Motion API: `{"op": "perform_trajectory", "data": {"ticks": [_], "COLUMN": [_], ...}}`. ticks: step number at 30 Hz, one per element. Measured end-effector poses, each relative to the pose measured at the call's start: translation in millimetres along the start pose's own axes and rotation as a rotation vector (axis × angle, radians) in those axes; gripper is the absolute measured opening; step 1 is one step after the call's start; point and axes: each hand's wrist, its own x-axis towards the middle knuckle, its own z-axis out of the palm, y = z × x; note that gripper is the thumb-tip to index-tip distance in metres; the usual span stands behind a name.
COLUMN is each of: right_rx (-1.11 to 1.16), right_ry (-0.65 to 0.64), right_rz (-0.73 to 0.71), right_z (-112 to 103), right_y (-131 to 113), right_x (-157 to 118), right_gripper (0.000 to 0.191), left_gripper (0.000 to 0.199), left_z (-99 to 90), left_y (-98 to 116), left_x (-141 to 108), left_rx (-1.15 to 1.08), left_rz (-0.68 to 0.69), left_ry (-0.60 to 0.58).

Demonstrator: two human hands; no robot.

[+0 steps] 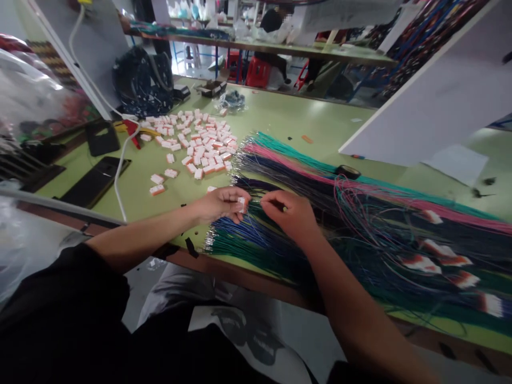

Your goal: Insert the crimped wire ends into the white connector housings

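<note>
My left hand (224, 205) holds a small white and orange connector (242, 203) between thumb and fingers. Just right of it, my right hand (288, 212) is pinched around a thin wire, whose tip points at the connector. Both hands are over bundles of wires: green ones (240, 255) nearest the table's front edge, then blue, dark, pink (280, 162) and teal (288, 151) ones farther back. Many loose white and orange connectors (204, 144) lie in a pile beyond my left hand. At the right, several connectors (422, 263) sit on the wires.
A black phone (92, 184), a red and yellow tool (132, 130) and a white cable (117, 181) are at the left. A roll of black tape (347, 172) lies on the wires. A slanted white panel (432, 90) stands at the right. Another person bends over the far table (304, 50).
</note>
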Motion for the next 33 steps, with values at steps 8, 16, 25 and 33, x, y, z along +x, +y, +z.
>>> {"op": "perform_trajectory", "data": {"ticks": [8,16,25,33], "right_rx": [-0.098,-0.238,-0.273,-0.381], "right_ry": [0.011,-0.075,-0.108,-0.149], "right_rz": [-0.002,0.030,0.045,0.083], "right_z": [8,7,8,14], "right_y": [-5,-8,-10,-14], "right_x": [-2,0,-1,-2], "right_gripper": [0.016,0.015,0.019,0.019], "left_gripper": [0.024,0.022,0.024,0.018], "left_z": [2.7,5.8,6.5,13.6], "left_y": [2,2,3,6], "left_x": [-2,-3,-3,-6], "left_rx": [-0.015,0.022,0.130,0.255], "left_rz": [-0.027,-0.031,-0.020,-0.009], "left_ry": [-0.014,0.020,0.048,0.089]}}
